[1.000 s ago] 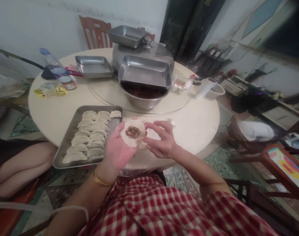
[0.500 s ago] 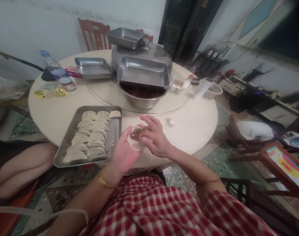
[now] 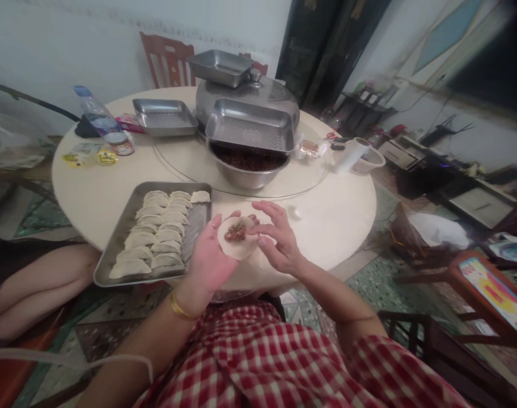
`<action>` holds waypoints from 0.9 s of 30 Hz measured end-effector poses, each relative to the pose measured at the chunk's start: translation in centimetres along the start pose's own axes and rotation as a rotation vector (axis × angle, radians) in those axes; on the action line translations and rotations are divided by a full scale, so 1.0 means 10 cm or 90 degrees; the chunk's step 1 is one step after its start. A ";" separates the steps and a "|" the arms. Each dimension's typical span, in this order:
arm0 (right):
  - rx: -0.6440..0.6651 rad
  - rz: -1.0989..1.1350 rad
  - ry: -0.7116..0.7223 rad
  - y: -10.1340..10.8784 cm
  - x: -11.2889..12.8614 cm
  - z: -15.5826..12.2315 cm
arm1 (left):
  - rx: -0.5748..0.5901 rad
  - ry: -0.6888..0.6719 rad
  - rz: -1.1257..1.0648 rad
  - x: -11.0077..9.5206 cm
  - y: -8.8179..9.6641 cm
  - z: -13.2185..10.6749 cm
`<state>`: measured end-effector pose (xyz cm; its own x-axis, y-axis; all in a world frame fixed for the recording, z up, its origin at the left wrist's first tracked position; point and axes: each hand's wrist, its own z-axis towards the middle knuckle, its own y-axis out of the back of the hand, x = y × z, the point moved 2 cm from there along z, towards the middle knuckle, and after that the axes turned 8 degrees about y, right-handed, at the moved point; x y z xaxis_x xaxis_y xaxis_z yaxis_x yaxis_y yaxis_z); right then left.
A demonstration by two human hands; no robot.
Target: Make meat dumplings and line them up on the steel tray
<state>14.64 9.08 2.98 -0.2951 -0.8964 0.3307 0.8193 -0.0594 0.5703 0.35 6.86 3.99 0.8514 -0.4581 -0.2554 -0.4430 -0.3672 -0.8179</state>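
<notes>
My left hand (image 3: 210,252) cradles a round dumpling wrapper (image 3: 231,249) on its palm and fingers, with the thumb along the near left edge. A lump of reddish-brown minced filling (image 3: 236,232) sits in the wrapper's middle. My right hand (image 3: 279,241) is at the wrapper's right edge, its fingers spread and the fingertips touching or just over the rim. To the left is a metal tray (image 3: 114,258) with folded dumplings (image 3: 167,235) in two rows and one more at the top right. Beyond my hands stands a steel bowl of dark filling (image 3: 252,177).
An empty steel pan (image 3: 250,127) rests over the bowl, against a large domed lid (image 3: 275,96). Another pan (image 3: 167,122), a bottle (image 3: 94,113) and a jar (image 3: 121,144) stand at the back left. A small white lump (image 3: 294,212) lies right of my hands. Someone's bare legs (image 3: 41,277) are at left.
My right fingers have drawn back to the right from over the filling. The wrapper now lies flatter and more open on my left hand, with the filling in full view.
</notes>
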 end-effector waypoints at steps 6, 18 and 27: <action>-0.125 -0.215 -0.110 0.40 -0.57 -0.24 | -0.068 -0.037 0.024 -0.04 0.00 -0.02; 0.062 -0.389 -0.377 0.74 -1.71 -0.70 | -0.062 -0.036 0.133 0.03 -0.01 0.04; -0.120 -0.323 -0.330 0.87 -1.48 -0.58 | -0.044 -0.001 0.104 0.04 -0.07 0.02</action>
<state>28.97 19.27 -1.37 -0.8147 -0.4204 0.3993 0.5775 -0.5264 0.6240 1.04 7.12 4.31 0.7669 -0.5153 -0.3825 -0.5933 -0.3422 -0.7286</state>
